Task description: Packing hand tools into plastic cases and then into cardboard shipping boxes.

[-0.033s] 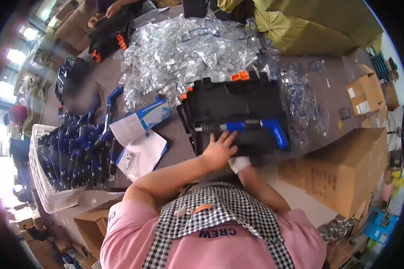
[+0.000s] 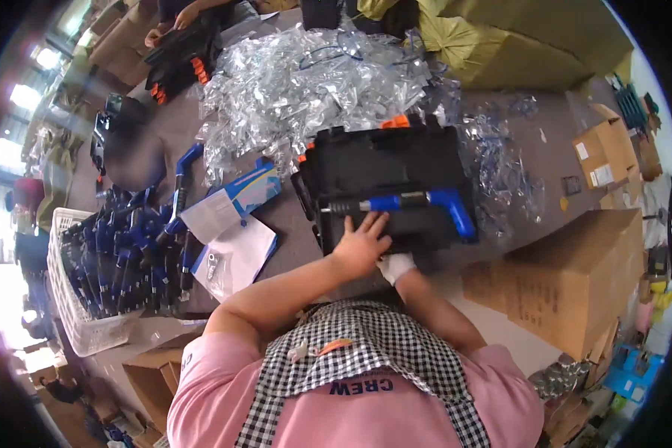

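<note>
Nearest the camera, a pink shirt and a black-and-white checked apron fill the lower edge. From there the left hand (image 2: 360, 245) reaches forward and lies flat, fingers (image 2: 371, 226) spread and gripping nothing, on the near part of an open black plastic case (image 2: 384, 168). The right hand (image 2: 396, 266), in a white glove, is tucked under the left wrist at the case's near edge; whether it grips anything cannot be told. In the case's moulded tray lies a blue-and-black tool (image 2: 418, 203) with a curved blue handle, just beyond the left fingertips. The case sits on a grey-brown table (image 2: 291, 239). To the left lie white papers and a blue box (image 2: 231, 224), then a white basket (image 2: 78, 313) packed with blue-handled tools. Brown cardboard cartons (image 2: 567, 276) stand to the right. Farther off spreads a crinkled heap of clear plastic bags (image 2: 306, 82), and beyond it another person's hands (image 2: 179, 19), cut off by the rim.
</note>
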A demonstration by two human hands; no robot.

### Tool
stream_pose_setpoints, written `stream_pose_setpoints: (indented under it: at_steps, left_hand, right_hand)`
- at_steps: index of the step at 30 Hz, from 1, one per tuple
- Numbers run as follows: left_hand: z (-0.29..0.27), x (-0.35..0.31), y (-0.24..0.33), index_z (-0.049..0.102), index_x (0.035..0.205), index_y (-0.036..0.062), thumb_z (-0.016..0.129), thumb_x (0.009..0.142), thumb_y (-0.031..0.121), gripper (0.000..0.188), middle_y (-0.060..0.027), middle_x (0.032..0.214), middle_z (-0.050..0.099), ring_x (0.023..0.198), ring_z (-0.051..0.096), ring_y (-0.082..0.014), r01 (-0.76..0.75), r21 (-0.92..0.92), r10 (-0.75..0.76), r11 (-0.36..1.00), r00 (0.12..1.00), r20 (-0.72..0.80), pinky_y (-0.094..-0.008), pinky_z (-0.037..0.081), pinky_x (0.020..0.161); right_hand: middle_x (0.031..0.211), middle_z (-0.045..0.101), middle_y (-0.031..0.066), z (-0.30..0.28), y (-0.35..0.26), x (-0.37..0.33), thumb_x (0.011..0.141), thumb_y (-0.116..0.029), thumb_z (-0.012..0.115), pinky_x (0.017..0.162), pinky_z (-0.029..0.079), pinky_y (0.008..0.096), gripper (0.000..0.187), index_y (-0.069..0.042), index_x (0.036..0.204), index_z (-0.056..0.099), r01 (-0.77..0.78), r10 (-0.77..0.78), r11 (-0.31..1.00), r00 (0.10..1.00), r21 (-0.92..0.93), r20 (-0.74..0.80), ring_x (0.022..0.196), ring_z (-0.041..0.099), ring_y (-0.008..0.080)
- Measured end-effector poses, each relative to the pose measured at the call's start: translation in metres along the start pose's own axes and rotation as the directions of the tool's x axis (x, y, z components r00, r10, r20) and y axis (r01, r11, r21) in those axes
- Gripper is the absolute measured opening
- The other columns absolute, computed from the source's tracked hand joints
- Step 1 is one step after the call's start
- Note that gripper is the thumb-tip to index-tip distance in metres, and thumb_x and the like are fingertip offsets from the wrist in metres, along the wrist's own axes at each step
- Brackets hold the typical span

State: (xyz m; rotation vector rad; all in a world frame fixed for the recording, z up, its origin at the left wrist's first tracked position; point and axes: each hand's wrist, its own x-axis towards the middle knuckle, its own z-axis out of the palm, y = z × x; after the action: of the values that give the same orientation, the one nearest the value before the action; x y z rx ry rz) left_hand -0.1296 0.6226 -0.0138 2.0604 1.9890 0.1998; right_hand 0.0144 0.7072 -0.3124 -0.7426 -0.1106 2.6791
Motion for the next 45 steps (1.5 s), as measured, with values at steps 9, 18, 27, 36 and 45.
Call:
stream_pose_setpoints:
  at_steps: [9,18,27,36,45]
  left_hand:
    - [-0.008,-0.002,0.008,0.063,0.107,0.0038,0.073,0.071,0.033,0.047,-0.0193,0.148,0.038,0.141,0.029,-0.0369,0.244,0.028,-0.244,0.969,0.97,0.015,-0.0605,0.036,0.101]
    - [0.035,0.009,0.034,0.065,0.092,0.0087,0.073,0.075,0.038,0.035,-0.017,0.122,0.053,0.104,0.056,-0.034,0.336,0.012,-0.326,0.942,0.92,-0.216,-0.0455,0.052,0.076]
    - [-0.002,0.024,0.026,0.067,0.083,0.0099,0.072,0.077,0.038,0.029,-0.0139,0.104,0.055,0.095,0.058,-0.0317,0.57,0.057,-0.524,0.82,0.786,-0.327,-0.0445,0.052,0.072]
    - [-0.036,-0.008,-0.023,0.069,0.097,0.0091,0.07,0.079,0.038,0.034,-0.0145,0.122,0.058,0.108,0.055,-0.0334,0.213,-0.166,-0.258,0.963,0.907,-0.332,-0.0448,0.046,0.093]
    - [-0.055,0.005,-0.293,0.066,0.109,-0.0012,0.066,0.081,0.053,0.061,-0.023,0.103,0.068,0.1,0.064,-0.0383,0.849,-0.425,-0.927,0.313,0.176,-0.331,-0.0448,0.05,0.087]
  right_hand:
    - [0.121,0.06,0.0097,0.149,-0.043,-0.077,0.097,-0.038,0.041,0.09,0.047,0.0486,0.039,-0.013,0.125,0.052,-0.598,0.605,0.408,0.743,-0.69,-0.286,0.104,0.06,0.0317]
    - [0.084,0.065,0.0116,0.233,-0.183,-0.198,0.078,-0.008,0.068,0.069,0.051,0.0384,0.007,-0.006,0.082,0.062,0.533,-0.381,-0.47,0.596,-0.703,0.707,0.078,0.064,0.0312]
    - [0.111,0.061,0.0241,0.18,-0.32,-0.094,0.078,-0.047,0.07,0.091,0.046,0.0498,0.056,-0.002,0.11,0.059,-0.33,-0.675,-0.588,0.703,-0.739,0.223,0.106,0.057,0.0425]
    - [0.137,0.049,0.0237,0.226,-0.323,-0.036,0.09,-0.011,0.053,0.096,0.048,0.046,0.063,-0.013,0.148,0.03,-0.605,-0.663,-0.564,0.738,-0.562,-0.129,0.119,0.055,0.0405]
    - [0.097,0.066,0.016,0.269,-0.3,-0.107,0.094,-0.033,0.055,0.041,0.041,0.022,0.049,-0.009,0.136,0.048,0.319,-0.36,0.711,0.931,-0.627,0.065,0.059,0.058,0.0131]
